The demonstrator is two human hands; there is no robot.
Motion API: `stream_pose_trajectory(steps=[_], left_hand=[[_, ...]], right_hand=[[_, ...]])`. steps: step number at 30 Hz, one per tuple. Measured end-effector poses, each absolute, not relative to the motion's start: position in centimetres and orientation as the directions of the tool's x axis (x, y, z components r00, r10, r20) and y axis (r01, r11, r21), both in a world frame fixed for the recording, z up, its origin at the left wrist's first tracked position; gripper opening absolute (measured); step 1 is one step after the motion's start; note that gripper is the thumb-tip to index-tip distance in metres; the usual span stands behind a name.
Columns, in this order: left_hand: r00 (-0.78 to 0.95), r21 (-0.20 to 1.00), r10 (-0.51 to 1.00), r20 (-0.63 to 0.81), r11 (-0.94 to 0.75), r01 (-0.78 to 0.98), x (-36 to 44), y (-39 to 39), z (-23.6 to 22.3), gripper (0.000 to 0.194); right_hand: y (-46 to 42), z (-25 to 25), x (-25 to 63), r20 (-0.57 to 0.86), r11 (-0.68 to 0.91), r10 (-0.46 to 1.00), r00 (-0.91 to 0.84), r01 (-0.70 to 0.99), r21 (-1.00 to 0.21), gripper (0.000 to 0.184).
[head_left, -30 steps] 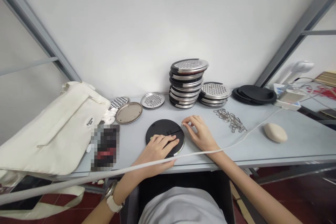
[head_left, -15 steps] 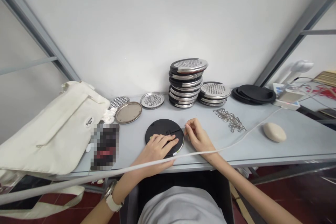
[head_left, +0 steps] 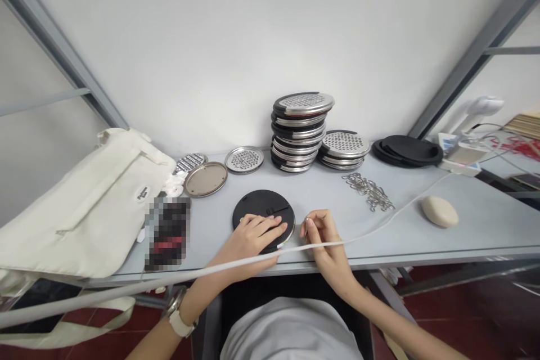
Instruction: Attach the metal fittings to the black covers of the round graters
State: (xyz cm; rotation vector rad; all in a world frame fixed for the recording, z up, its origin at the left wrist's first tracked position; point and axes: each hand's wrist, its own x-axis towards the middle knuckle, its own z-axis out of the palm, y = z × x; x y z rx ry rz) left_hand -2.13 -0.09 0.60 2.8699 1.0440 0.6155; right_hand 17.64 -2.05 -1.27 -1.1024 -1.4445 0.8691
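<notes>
A round black disc (head_left: 261,202) with a thin metal rim and a coloured label at its near right edge lies on the grey table. Across its top spread the fingers of my left hand (head_left: 253,239), with the thumb at the near edge, holding it. Just right of the disc and apart from it, my right hand (head_left: 323,233) is closed in a pinch. A tiny bit of metal shows at its fingertips, seemingly a small wire clip; most of it is hidden. A heap of metal wire clips (head_left: 369,191) lies beyond that hand.
Round perforated grater plates stand in a tall stack (head_left: 301,129) and a lower stack (head_left: 345,149). Black discs (head_left: 407,151) lie at right, near an oval beige object (head_left: 440,211). A white cable (head_left: 371,234) crosses in front. At left are a white bag (head_left: 84,208) and loose metal plates (head_left: 205,179).
My right hand has drawn back from the disc's right edge, down towards me and slightly right, still pinched. My left hand and the disc stay nearly in place.
</notes>
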Motion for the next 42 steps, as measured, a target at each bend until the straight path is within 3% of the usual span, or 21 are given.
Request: stream_pose_trajectory(steps=[8,14,21,33,42], left_hand=[[0.686,0.231,0.628,0.368,-0.776,0.587,-2.5,-0.1,0.6,0.048],[0.683,0.247,0.635,0.361,-0.771,0.587,-2.5,-0.2,0.6,0.047],[0.680,0.218,0.640,0.358,-0.765,0.606,-2.4,-0.2,0.7,0.047],[0.682,0.242,0.654,0.327,-0.756,0.609,-2.5,-0.3,0.7,0.046],[0.681,0.240,0.654,0.330,-0.755,0.610,-2.4,-0.3,0.8,0.045]], right_hand=[[1.6,-1.5,18.2,0.292,0.291,0.956,-0.024,0.195,-0.937,0.022],[4.9,0.7,18.7,0.392,0.421,0.906,-0.160,0.437,-0.795,0.018],[4.9,0.1,18.4,0.411,0.456,0.889,-0.200,0.445,-0.771,0.016],[4.8,-0.6,18.7,0.273,0.386,0.916,-0.295,0.456,-0.802,0.017],[4.6,-0.5,18.6,0.255,0.380,0.914,-0.315,0.450,-0.808,0.021]])
